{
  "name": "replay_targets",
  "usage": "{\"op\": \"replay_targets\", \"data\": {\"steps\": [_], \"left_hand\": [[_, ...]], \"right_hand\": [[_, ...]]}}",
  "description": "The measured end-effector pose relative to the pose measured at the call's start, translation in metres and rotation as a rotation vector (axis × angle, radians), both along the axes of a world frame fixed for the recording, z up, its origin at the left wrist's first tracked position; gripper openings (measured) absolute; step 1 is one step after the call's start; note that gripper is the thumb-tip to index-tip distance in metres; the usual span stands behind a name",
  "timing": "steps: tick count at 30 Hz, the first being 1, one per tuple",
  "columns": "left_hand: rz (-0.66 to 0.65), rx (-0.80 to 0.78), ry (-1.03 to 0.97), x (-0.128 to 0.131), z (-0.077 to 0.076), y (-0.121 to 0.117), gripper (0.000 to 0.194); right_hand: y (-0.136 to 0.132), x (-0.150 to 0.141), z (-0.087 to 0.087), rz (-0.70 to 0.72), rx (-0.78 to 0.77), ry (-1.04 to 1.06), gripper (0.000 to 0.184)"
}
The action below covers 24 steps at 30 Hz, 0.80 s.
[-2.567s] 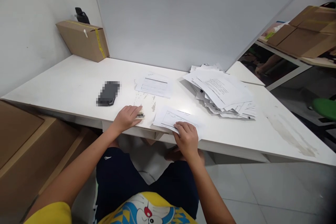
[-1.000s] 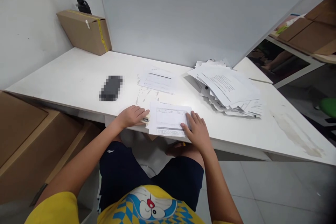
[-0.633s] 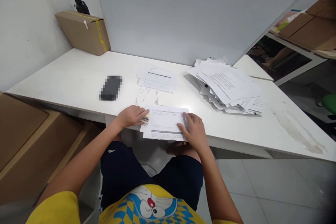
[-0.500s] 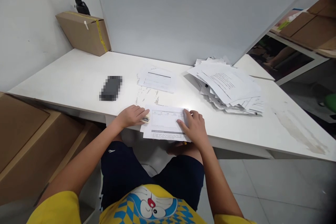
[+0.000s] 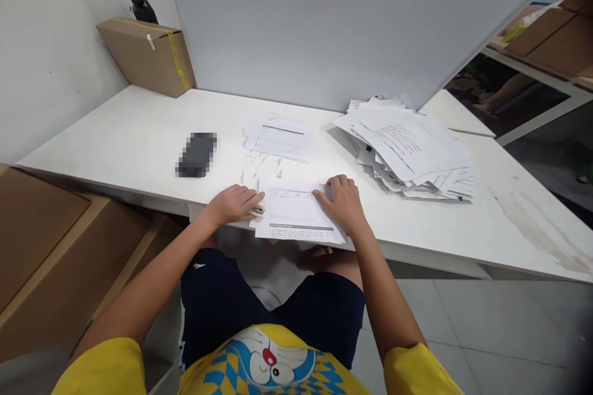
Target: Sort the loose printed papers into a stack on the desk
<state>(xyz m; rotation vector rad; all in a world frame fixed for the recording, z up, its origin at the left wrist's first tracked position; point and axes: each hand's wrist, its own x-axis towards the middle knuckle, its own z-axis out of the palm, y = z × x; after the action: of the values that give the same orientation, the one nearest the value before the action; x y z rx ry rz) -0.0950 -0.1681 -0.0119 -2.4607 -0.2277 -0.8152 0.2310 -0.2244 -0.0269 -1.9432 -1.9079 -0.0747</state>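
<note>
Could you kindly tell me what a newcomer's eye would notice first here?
Probably the untidy heap of papers on the right of the white desk. Next might come the taped cardboard box at the back left and the pixelated dark object nearer the front. At the front edge, the left hand grips a small pale tool; the right hand touches a printed sheet.

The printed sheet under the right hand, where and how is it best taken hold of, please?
Probably by the near edge of the printed sheet, towards its left corner, from the person's side, thumb above and fingers below: that edge juts past the white desk, leaving its underside reachable, clear of the right hand.
</note>
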Motion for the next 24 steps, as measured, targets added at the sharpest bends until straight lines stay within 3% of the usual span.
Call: {"op": "replay_targets", "data": {"steps": [10,18,24], "left_hand": [[-0.001,-0.024,-0.018,0.002,-0.002,0.001,0.043],[0.003,-0.032,0.003,0.001,-0.003,0.003,0.045],[0.008,-0.049,0.004,0.0,-0.005,0.004,0.044]], "right_hand": [[0.001,0.007,0.0,-0.06,0.016,0.119,0.014],[-0.003,0.017,0.004,-0.127,0.047,0.614,0.011],[-0.003,0.017,0.004,-0.07,0.016,0.601,0.01]]}}
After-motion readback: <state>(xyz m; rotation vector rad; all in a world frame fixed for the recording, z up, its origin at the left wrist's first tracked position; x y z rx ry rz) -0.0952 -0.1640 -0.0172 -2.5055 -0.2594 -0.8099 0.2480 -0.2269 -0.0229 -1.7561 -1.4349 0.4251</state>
